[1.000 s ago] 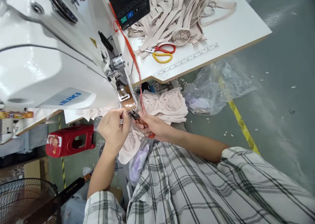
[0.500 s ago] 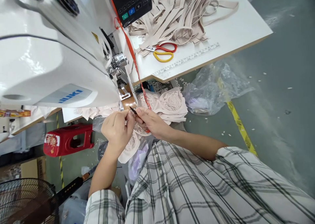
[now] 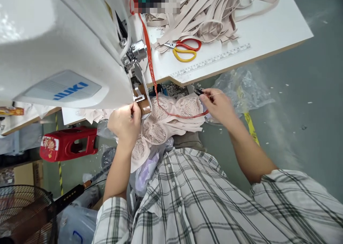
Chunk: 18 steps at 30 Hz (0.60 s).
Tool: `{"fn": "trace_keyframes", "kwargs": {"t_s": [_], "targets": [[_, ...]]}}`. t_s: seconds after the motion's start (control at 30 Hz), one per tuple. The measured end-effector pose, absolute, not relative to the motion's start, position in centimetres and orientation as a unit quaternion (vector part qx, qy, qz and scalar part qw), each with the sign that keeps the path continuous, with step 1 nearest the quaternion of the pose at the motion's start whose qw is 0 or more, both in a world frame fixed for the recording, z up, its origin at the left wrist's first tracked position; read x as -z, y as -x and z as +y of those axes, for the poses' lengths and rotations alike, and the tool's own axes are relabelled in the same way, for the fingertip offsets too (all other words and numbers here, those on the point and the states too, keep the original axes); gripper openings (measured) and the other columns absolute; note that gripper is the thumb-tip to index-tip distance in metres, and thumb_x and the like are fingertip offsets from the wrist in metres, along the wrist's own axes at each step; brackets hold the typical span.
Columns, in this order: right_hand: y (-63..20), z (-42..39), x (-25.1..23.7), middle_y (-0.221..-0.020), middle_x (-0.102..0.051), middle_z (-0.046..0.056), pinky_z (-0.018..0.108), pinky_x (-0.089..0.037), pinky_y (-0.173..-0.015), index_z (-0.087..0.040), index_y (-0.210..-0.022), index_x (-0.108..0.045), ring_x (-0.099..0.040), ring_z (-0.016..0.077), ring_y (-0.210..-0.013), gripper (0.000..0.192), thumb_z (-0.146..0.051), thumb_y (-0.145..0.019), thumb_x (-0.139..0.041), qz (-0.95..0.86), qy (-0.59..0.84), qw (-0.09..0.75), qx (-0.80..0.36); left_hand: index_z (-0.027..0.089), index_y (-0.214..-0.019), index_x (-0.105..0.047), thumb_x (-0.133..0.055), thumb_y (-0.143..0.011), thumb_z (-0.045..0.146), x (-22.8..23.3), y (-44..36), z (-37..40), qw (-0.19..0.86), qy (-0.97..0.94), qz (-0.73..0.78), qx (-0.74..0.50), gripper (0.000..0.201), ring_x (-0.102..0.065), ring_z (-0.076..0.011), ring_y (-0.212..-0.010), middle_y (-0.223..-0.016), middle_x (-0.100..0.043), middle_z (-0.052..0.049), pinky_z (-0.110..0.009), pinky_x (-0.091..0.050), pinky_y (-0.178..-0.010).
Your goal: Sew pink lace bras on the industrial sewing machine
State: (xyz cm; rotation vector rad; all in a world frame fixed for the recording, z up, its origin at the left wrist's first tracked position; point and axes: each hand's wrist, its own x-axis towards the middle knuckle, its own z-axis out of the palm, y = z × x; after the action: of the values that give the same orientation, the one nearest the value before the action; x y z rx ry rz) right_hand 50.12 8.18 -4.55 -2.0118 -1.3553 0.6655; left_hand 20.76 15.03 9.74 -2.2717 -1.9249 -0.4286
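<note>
My left hand [image 3: 124, 124] is closed in a pinch beside the needle area of the white sewing machine [image 3: 112, 83]; what its fingertips grip is hidden. Out to the right, my right hand [image 3: 219, 104] is closed around small black thread snips [image 3: 198, 92], whose dark tips point left. A red cord [image 3: 182, 116] runs from the machine down to the right hand. Below and between the hands lie pale pink lace bras [image 3: 157, 129], stacked and overlapping.
On the white table [image 3: 214, 70] are red-and-yellow scissors [image 3: 184, 54], a clear ruler [image 3: 211, 60] and a heap of beige straps [image 3: 200, 18]. A red stool [image 3: 69, 142] and a fan [image 3: 24, 211] stand at left. Clear plastic bags [image 3: 246, 88] lie on the floor.
My right hand has moved away from the left hand, out to the right with the snips, and the red cord now stretches across the bras. My left hand has stayed near the needle area.
</note>
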Motion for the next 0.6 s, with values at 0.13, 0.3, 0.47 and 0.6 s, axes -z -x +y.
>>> {"fn": "trace_keyframes", "kwargs": {"t_s": [0.13,0.3,0.47,0.6], "targets": [[-52.4,7.8,6.9,-0.129,-0.063,0.021,0.056,-0.048,-0.104,-0.017,-0.132,-0.060,-0.058,0.0378,-0.124,0.051,-0.048,-0.093,-0.053,-0.532,0.773,0.269,-0.217,0.019,-0.062,-0.058,-0.050,-0.097,0.039,-10.7,-20.9,14.9,0.090,0.758,-0.638,0.097,0.041,-0.036,-0.0140,-0.057,-0.056,-0.047,-0.001,-0.034,-0.014,-0.060],[-52.6,8.1,7.0,-0.135,-0.060,0.020,0.056,-0.042,-0.113,-0.015,-0.134,-0.059,-0.050,0.0372,-0.135,0.055,-0.050,-0.093,-0.053,-0.563,0.751,0.271,-0.213,0.020,-0.061,-0.058,-0.049,-0.096,0.040,-11.1,-21.0,15.1,0.112,0.761,-0.634,0.078,0.042,-0.025,-0.0135,-0.054,-0.053,-0.038,0.000,-0.032,-0.013,-0.059],[-51.9,8.7,6.4,-0.136,-0.059,0.020,0.055,-0.046,-0.110,-0.017,-0.134,-0.060,-0.052,0.0368,-0.135,0.053,-0.049,-0.092,-0.055,-0.570,0.737,0.291,-0.216,0.020,-0.061,-0.060,-0.046,-0.096,0.037,-11.4,-21.3,15.2,0.104,0.756,-0.643,0.071,0.042,-0.024,-0.0134,-0.052,-0.051,-0.034,0.001,-0.032,-0.014,-0.059],[-51.5,8.9,6.0,-0.137,-0.060,0.018,0.056,-0.049,-0.108,-0.020,-0.131,-0.062,-0.053,0.0371,-0.133,0.047,-0.046,-0.092,-0.056,-0.578,0.728,0.295,-0.221,0.020,-0.060,-0.059,-0.046,-0.096,0.037,-11.8,-21.7,15.2,0.096,0.745,-0.658,0.051,0.041,-0.023,-0.0133,-0.052,-0.050,-0.032,0.001,-0.032,-0.014,-0.059]]}}
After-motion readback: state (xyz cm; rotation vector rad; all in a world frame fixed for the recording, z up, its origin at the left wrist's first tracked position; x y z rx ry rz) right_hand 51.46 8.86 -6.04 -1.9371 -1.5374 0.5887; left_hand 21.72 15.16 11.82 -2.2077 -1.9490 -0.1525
